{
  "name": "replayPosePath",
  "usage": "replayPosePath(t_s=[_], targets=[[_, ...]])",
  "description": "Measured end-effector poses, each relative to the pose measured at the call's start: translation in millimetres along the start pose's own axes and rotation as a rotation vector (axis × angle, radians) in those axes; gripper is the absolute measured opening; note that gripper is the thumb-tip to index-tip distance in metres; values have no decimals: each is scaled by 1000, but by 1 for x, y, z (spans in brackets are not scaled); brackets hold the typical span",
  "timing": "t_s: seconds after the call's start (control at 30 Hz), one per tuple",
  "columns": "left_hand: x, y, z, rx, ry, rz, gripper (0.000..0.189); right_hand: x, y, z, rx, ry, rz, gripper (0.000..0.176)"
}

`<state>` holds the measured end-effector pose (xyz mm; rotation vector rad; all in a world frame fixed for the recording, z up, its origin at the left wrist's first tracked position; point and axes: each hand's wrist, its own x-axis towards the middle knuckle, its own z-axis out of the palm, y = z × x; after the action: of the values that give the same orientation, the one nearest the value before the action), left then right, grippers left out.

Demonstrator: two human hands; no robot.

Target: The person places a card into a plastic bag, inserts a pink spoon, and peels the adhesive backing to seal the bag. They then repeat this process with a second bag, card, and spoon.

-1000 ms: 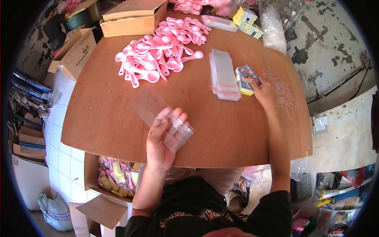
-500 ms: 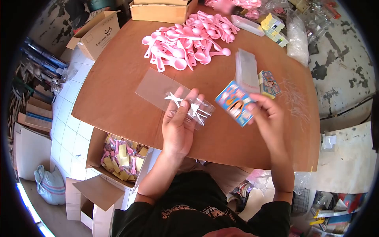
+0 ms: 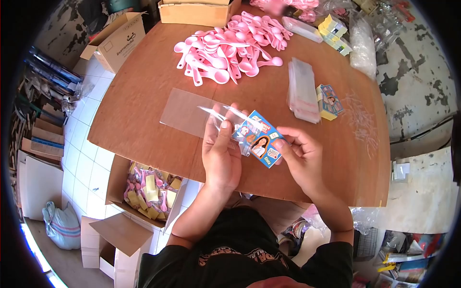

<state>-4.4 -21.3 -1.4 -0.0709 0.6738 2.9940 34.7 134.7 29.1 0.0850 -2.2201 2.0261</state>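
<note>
My left hand (image 3: 222,151) grips a clear plastic bag (image 3: 185,113), thumb pressed on its near end, the rest of the bag stretching out to the left. Between thumb and fingers of my right hand (image 3: 302,158) is a blue printed card (image 3: 264,141). The card's left end overlaps the mouth of the bag, right by my left fingertips. Beyond my right hand lie a stack of clear bags (image 3: 303,91) and a pile of the same cards (image 3: 330,102). Farther back is a heap of pink measuring spoons (image 3: 230,48).
Thin clear strips (image 3: 360,122) lie scattered at the table's right. A cardboard box (image 3: 194,13) and yellow card bundles (image 3: 334,33) stand along the back edge. Below the table's left front, an open carton (image 3: 149,192) holds packed spoons. Another open box (image 3: 115,240) is on the floor.
My right hand has moved left and brought the card to the bag's mouth, where they now overlap. The bag in my left hand has shifted slightly.
</note>
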Motion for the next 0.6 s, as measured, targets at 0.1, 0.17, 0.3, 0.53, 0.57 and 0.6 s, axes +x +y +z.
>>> replayPosePath(t_s=[0.1, 0.17, 0.3, 0.53, 0.57, 0.6], targets=[[0, 0, -1, -2, -10, 0, 49, -5, -1, 3, -88, -48, 41, 28], [-1, -2, -1, 48, -30, -29, 46, -5, 1, 1, -100, -59, 47, 28], [-5, -6, -1, 70, -61, -110, 39, 0, 9, 0, 98, -90, 13, 35], [-6, -6, 6, 101, -152, -198, 35, 3, 3, -11, 220, -153, 152, 42], [-7, -7, 7, 104, -154, -204, 35, 3, 4, -11, 222, -146, 152, 42], [-8, -7, 7, 102, -162, -216, 35, 2, 6, -12, 222, -137, 147, 39]])
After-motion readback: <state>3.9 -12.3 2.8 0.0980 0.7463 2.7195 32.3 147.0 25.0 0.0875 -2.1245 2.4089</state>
